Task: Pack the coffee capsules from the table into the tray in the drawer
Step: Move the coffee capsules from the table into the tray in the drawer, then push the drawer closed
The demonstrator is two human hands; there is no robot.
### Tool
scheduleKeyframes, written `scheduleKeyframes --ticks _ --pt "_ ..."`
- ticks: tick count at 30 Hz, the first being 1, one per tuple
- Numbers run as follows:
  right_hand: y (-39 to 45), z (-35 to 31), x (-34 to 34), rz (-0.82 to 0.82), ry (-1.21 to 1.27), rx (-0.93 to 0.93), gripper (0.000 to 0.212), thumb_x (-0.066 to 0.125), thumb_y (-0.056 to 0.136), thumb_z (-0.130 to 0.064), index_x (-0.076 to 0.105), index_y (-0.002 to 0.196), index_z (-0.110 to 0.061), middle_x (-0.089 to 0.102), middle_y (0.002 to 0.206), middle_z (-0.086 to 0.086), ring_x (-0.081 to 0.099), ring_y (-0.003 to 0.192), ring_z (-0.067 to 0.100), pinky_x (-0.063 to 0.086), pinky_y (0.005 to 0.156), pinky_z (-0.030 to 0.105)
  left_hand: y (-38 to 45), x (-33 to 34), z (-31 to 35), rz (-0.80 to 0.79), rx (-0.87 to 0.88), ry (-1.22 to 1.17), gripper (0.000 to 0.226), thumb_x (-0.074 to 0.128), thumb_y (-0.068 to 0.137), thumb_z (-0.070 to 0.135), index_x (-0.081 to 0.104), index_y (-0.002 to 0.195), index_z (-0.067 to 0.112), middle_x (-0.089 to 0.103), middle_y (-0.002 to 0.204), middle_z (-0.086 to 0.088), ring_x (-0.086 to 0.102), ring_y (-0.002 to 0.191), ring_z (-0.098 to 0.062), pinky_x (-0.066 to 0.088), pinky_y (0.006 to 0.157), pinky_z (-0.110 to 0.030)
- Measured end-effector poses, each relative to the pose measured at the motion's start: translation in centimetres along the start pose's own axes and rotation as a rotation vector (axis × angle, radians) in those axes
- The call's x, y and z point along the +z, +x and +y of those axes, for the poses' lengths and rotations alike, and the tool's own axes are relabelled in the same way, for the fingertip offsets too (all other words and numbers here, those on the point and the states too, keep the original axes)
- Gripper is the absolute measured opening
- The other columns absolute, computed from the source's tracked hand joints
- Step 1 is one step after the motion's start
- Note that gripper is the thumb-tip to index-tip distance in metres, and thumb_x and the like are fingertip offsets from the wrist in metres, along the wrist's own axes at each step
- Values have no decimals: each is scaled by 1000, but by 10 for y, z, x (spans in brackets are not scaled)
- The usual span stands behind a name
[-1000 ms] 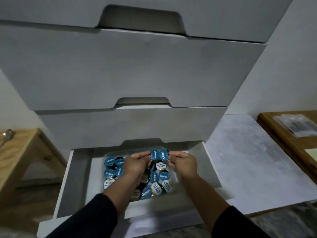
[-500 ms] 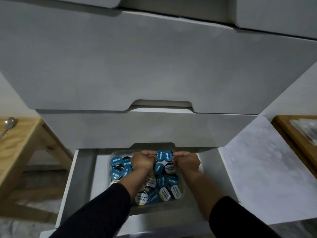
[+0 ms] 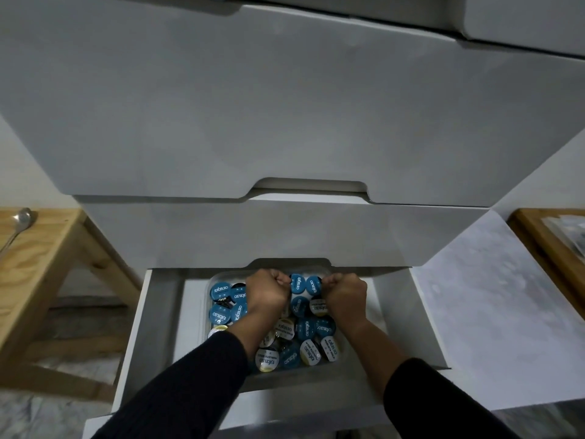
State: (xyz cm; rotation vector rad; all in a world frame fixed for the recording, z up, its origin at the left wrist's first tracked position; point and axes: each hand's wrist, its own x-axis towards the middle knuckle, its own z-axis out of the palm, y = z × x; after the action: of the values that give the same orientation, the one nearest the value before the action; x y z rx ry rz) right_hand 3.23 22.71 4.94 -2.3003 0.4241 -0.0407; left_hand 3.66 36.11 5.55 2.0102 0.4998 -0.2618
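The bottom drawer (image 3: pixel 158 327) is pulled out, and in it stands a clear plastic tray (image 3: pixel 207 324) filled with several blue and white-lidded coffee capsules (image 3: pixel 305 327). Both my hands reach over the tray's far end. My left hand (image 3: pixel 267 294) pinches one blue capsule (image 3: pixel 297 283) by its rim. Right beside it, touching, a second blue capsule (image 3: pixel 313 285) is pinched by my right hand (image 3: pixel 345 294). Both lids face me. My left forearm hides part of the tray's middle.
Shut white drawers (image 3: pixel 285 122) rise above the open one. A wooden stool (image 3: pixel 47 248) with a metal spoon (image 3: pixel 19 223) stands at the left. At the right lie a white marbled surface (image 3: pixel 490 312) and a wooden-framed table edge (image 3: pixel 544 245).
The view has tilted and drawn closer to the drawer. Both hands stay at the tray's far end, each holding its blue capsule; they have barely shifted.
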Motion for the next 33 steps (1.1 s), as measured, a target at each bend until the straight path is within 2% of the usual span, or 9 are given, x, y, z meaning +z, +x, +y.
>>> scheduleKeyframes --ticks 3,5,7,10,14,18,25,30,33 --pt "-7 -5 -7 -65 -121 -13 25 51 91 -16 68 89 3 68 89 16 63 78 23 54 64 20 -6 -6 2 -19 75 107 14 57 88 8 70 85 10 72 92 -6 61 78 -13 46 76 -19" --pt "-15 -10 -12 -119 -288 -83 28 50 91 -24 65 102 -3 63 103 16 59 94 26 50 82 32 -13 -12 4 -54 136 220 14 56 89 14 68 94 10 71 97 -8 62 82 -17 46 75 -20" --pt "-23 -13 -17 -158 -383 -119 34 48 91 -29 58 113 -6 56 114 14 54 104 25 44 87 32 -24 -17 5 -95 202 365 21 54 91 21 64 107 13 68 101 -10 63 90 -21 51 81 -28" --pt "-43 -11 -23 -191 -466 -166 37 47 90 -32 54 115 -6 54 113 12 52 104 24 43 80 30 -45 -25 2 -73 286 595 33 49 92 27 53 122 14 60 114 -10 59 103 -25 52 87 -36" --pt "-67 -2 -28 -157 -557 -379 25 61 80 -28 65 76 -4 60 74 13 62 67 29 45 54 29 -80 -32 -4 91 374 716 41 45 94 32 45 129 11 53 126 -9 51 115 -22 43 95 -30" --pt "-85 -10 -50 -103 -561 -373 48 36 95 -41 49 123 -5 55 120 12 50 113 24 41 96 32 -116 -39 -9 269 405 666 47 46 93 34 40 133 12 50 131 -8 47 120 -22 38 100 -30" --pt "-132 2 -89 0 -389 -469 59 34 94 -51 29 139 -13 37 145 6 32 133 20 27 111 29 -179 -50 -34 593 520 458 58 63 84 31 45 131 3 52 129 -18 48 122 -32 41 103 -40" --pt "-170 35 -91 42 -308 -437 68 37 93 -49 14 146 -13 16 156 4 10 144 18 11 115 28 -220 -36 -70 671 488 386 74 62 83 35 30 141 3 37 146 -19 30 138 -31 25 112 -38" --pt "-194 57 -81 88 -291 -431 71 39 92 -48 15 146 -8 18 155 9 11 144 21 15 117 34 -235 -26 -90 661 444 339 82 55 82 43 19 145 5 26 152 -17 19 143 -28 19 114 -37"
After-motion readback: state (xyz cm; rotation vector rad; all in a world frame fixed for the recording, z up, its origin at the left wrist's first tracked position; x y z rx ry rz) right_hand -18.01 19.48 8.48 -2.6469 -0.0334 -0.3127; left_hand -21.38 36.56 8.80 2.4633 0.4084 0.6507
